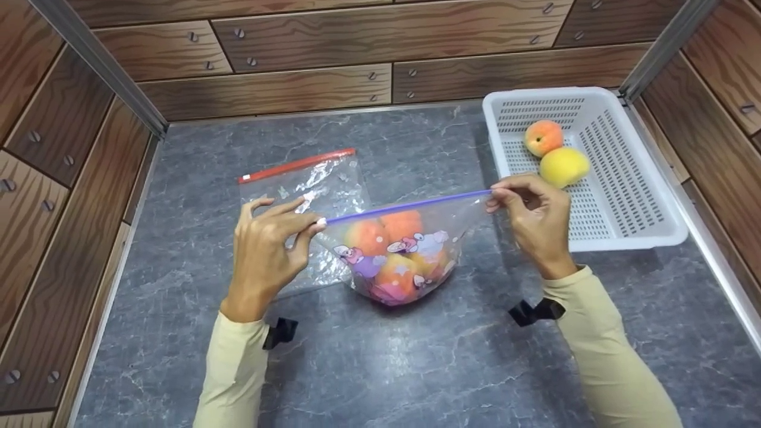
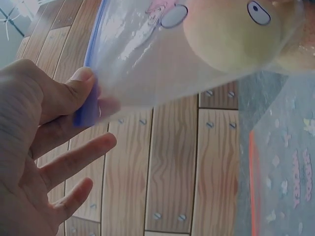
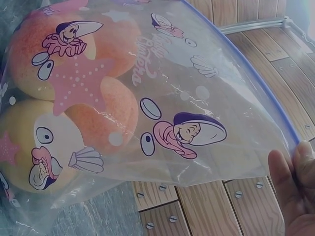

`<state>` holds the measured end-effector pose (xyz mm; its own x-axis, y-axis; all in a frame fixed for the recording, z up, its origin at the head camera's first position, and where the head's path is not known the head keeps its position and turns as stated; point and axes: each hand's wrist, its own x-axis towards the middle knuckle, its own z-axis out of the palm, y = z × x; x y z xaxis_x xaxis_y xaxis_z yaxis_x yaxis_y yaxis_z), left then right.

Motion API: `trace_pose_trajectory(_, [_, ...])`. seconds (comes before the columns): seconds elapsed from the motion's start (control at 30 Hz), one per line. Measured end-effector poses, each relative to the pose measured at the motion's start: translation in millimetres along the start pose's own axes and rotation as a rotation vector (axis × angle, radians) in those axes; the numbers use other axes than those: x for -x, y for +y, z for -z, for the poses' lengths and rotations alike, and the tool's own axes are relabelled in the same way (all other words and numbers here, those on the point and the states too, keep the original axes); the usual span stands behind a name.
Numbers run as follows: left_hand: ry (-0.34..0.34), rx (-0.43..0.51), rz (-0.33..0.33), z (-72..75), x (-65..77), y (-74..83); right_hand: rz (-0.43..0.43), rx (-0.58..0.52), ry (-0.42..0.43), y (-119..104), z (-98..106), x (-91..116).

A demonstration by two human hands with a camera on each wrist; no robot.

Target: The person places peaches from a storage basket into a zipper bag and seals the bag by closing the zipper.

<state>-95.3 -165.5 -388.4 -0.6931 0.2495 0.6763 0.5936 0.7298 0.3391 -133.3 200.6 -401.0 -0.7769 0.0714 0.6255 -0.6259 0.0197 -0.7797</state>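
A clear zip bag point(image 1: 452, 238) with a purple zip strip and cartoon shell prints hangs stretched between both hands, several peaches point(image 1: 399, 226) bunched in its bottom. My left hand point(image 1: 267, 249) pinches the left end of the strip between thumb and index finger, its other fingers spread, as the left wrist view also shows. At the opposite end, my right hand point(image 1: 535, 220) pinches the corner of the strip. Through the plastic, the right wrist view shows the orange-yellow fruit point(image 3: 106, 115) close up. The strip runs straight and taut.
Behind the left hand, a second clear bag point(image 1: 321, 184) with a red zip strip lies flat on the grey marbled table point(image 1: 380, 368). A white perforated basket point(image 1: 654, 232) at the right holds a peach point(image 1: 543, 138) and a yellow fruit point(image 1: 563, 167). Wood-patterned walls point(image 1: 309, 89) enclose the table.
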Motion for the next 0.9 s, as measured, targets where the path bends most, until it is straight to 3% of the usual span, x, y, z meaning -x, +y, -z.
trace_pose_trajectory(0.3, [0.015, 0.014, 0.054, 4.1, 5.3, -4.8, -0.010, -0.010, 0.013, -0.1, 2.2, 1.5])
trace_pose_trajectory(0.53, [0.038, 0.029, 0.106, 1.6, 12.1, 0.1, -0.010, -0.003, -0.002, -9.0, 2.4, 5.0])
trace_pose_trajectory(0.9, [0.120, 0.122, 0.066, 6.8, 19.6, 23.5, 0.025, -0.050, -0.012, -33.4, 18.1, 15.8])
